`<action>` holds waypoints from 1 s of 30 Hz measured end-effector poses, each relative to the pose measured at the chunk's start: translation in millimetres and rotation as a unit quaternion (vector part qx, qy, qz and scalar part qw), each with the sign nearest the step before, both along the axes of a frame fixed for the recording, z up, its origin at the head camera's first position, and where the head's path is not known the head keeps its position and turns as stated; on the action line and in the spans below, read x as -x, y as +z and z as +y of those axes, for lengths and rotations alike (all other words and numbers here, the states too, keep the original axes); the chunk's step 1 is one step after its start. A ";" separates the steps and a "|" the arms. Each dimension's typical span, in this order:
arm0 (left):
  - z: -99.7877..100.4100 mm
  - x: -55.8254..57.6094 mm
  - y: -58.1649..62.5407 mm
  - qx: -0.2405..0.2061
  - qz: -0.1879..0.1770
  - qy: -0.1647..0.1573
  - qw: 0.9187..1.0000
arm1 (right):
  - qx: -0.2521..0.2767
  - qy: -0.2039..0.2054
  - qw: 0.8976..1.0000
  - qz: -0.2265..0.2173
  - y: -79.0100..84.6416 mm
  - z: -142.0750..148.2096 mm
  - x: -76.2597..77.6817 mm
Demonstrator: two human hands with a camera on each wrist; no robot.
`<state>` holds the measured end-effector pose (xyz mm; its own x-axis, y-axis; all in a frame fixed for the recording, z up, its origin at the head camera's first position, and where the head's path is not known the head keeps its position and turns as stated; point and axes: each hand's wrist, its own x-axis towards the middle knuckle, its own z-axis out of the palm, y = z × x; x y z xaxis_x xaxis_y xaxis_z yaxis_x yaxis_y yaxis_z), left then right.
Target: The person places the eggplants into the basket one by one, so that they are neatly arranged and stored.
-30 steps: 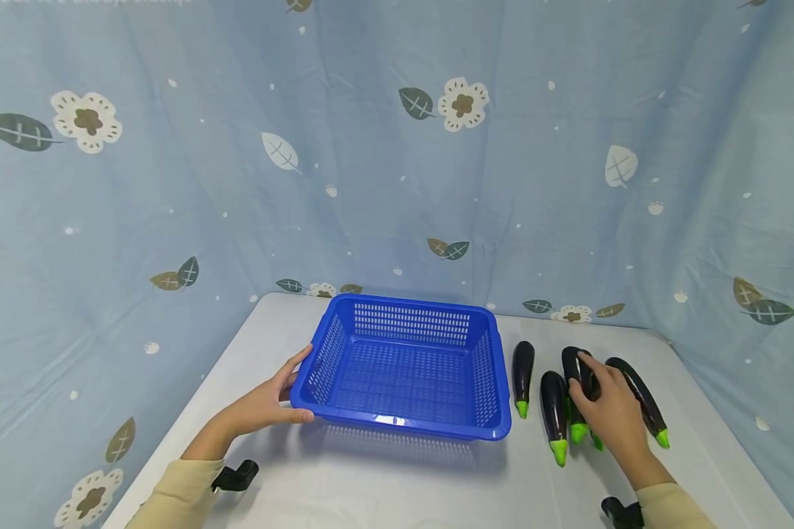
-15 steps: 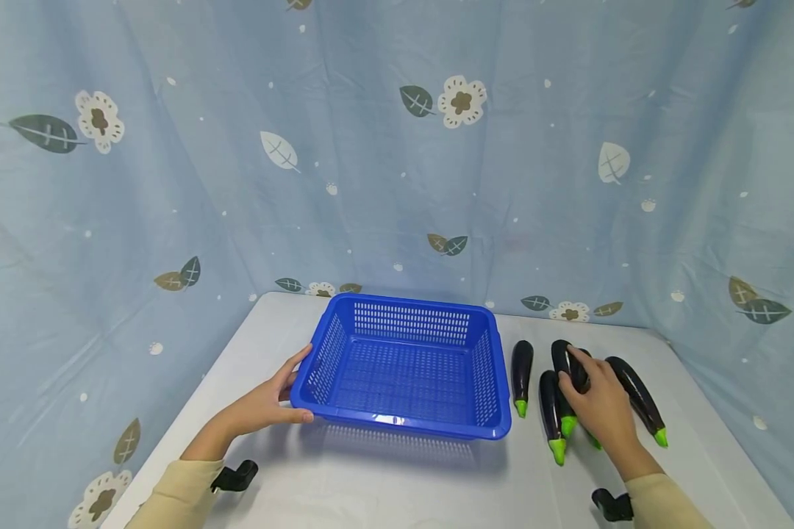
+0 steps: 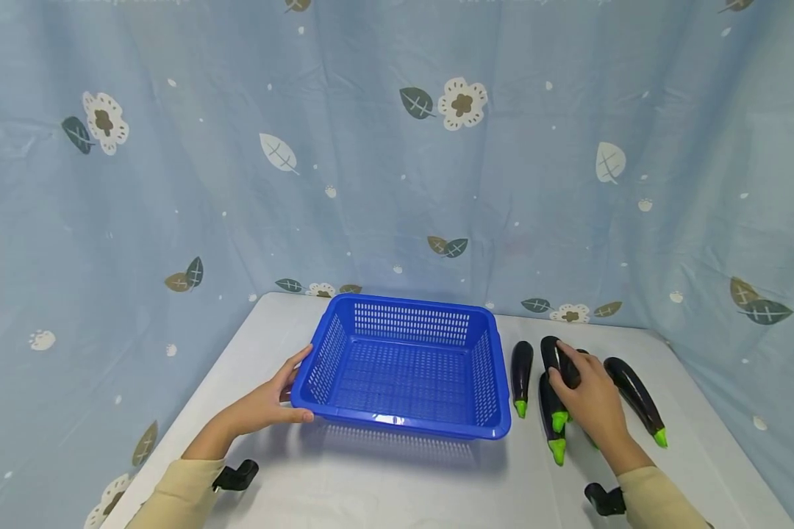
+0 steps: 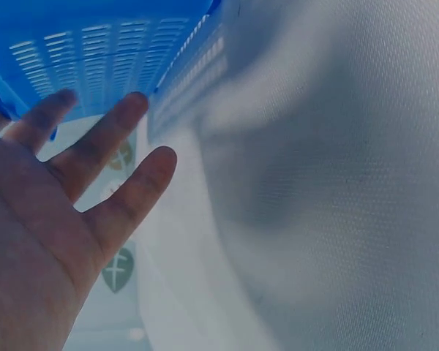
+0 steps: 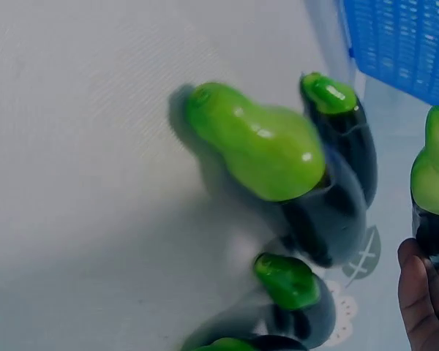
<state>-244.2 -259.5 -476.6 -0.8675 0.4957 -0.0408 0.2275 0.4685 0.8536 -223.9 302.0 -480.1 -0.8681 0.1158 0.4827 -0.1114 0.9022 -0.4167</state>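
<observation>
My left hand (image 3: 261, 404) grips the left side of a blue plastic basket (image 3: 400, 423), thumb at the front corner and a finger on the rim. In the left wrist view, its other fingers (image 4: 102, 150) stretch below the slotted wall. My right hand (image 3: 592, 404) holds a dark eggplant (image 3: 551, 355) with a green cap from above, seemingly raised over another eggplant (image 3: 546, 400). The right wrist view shows fingers against the held eggplant (image 5: 432, 179). Beneath my right hand lies a partly hidden eggplant.
One eggplant (image 3: 521, 375) lies beside the basket's right wall, another (image 3: 635, 397) to the right of my hand. All rest on a white-covered table (image 3: 370, 492). A blue patterned curtain (image 3: 397, 184) hangs behind and along the sides.
My right hand has moved left with the eggplant in it, from beside a neighbouring eggplant to over it. My left hand and the basket have stayed in place.
</observation>
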 end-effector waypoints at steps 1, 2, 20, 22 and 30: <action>0.1 0.1 0.3 -0.001 0.004 0.000 1.000 | -0.001 0.003 1.000 0.003 1.3 -0.8 0.2; 0.2 0.1 0.5 -0.001 0.008 0.001 1.000 | -0.003 0.005 1.000 0.007 2.6 -1.4 0.7; 1.8 2.7 -0.2 0.010 0.046 0.012 0.999 | 0.002 0.017 1.000 0.006 14.2 -11.5 5.9; 1.5 2.7 -0.2 0.014 0.043 0.015 0.999 | 0.003 0.019 1.000 0.006 16.5 -13.7 6.0; 0.9 2.5 0.7 0.013 0.023 0.016 1.000 | 0.003 0.016 1.000 -0.002 22.1 -19.2 6.6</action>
